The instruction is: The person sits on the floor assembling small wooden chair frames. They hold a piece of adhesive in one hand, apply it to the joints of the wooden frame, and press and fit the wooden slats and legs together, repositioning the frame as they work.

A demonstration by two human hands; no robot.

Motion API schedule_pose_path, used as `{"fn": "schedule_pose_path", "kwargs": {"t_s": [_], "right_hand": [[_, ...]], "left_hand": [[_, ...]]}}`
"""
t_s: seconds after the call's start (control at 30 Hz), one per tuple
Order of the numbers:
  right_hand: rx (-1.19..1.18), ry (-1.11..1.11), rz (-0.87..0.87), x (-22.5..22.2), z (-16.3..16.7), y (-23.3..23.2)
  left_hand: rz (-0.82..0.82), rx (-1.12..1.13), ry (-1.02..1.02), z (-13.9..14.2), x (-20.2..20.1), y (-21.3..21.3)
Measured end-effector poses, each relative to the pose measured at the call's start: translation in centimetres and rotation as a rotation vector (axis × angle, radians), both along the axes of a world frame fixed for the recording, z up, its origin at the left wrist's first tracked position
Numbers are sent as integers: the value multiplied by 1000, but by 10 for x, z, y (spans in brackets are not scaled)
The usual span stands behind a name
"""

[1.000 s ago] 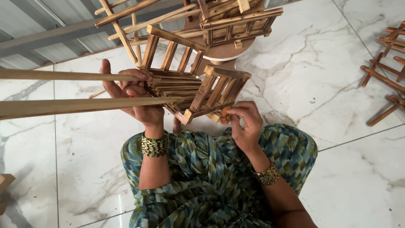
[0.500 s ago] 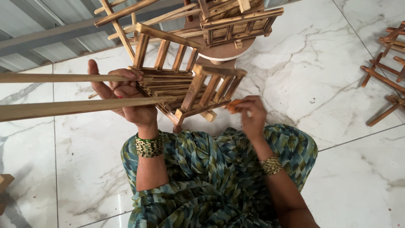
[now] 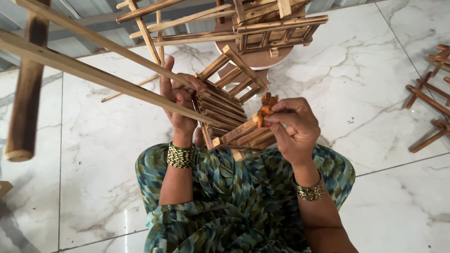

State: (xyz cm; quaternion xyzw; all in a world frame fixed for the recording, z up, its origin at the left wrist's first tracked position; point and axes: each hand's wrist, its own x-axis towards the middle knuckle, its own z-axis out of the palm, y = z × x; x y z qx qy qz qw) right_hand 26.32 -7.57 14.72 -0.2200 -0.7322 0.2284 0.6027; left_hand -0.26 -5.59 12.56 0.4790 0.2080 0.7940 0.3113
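Our left hand [image 3: 180, 105] is clamped around one end of the slatted wooden frame [image 3: 229, 110], held above our lap. Our right hand [image 3: 293, 126] pinches an orange rag [image 3: 266, 107] against its edge. The frame looks light, stiff and rather fragile; the thicker rails seem best for gripping.

We see slatted rack [image 3: 229, 112]: bare wood, matt, scorch-darkened edges. Floor [image 3: 365, 93]: glossy veined marble tile. Our dress [image 3: 225, 206]: soft printed cloth (bangles [image 3: 180, 156] shiny, beaded-looking).
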Motion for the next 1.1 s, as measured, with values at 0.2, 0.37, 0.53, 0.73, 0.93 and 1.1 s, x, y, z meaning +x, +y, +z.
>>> {"fn": "schedule_pose_path", "kwargs": {"t_s": [0.2,0.37,0.53,0.73,0.93,1.1], "right_hand": [[-254,38,60,18,-27,-1],[-330,119,156,13,-25,-3],[-322,39,436,-5,-6,-1],[-507,39,423,-19,-3,8],[-135,-199,167,-43,21,38],[33,-326,66,-74,20,45]], "left_hand": [[-16,92,-18,9,-19,-1],[-12,-9,76,1,-14,0],[-198,-48,89,-5,-1,-2],[-299,-73,50,-6,-6,6],[-567,-179,39,-10,5,18],[-602,-260,5,-8,15,18]]}}
